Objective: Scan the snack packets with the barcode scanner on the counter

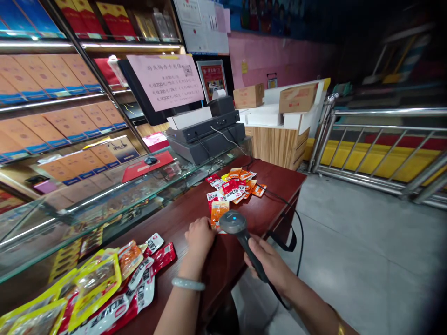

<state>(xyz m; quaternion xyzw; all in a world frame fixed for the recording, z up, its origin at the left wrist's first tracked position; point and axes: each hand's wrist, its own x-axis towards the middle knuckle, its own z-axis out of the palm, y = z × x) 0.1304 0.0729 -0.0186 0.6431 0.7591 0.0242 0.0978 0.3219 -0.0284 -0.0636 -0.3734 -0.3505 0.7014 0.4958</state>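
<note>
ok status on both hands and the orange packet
Right hand gripping scanner. Left hand at orange packet, grip unclear. Scanner partly hides packet from view.

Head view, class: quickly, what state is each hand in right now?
Left hand: fingers curled beside the orange packet; whether it grips it cannot be told.
Right hand: closed, holding the scanner by its handle.

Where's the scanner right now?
In the head view, the scanner is just right of lower centre, gripped in the right hand. Its head end is beside the left hand, by an orange packet.
</note>
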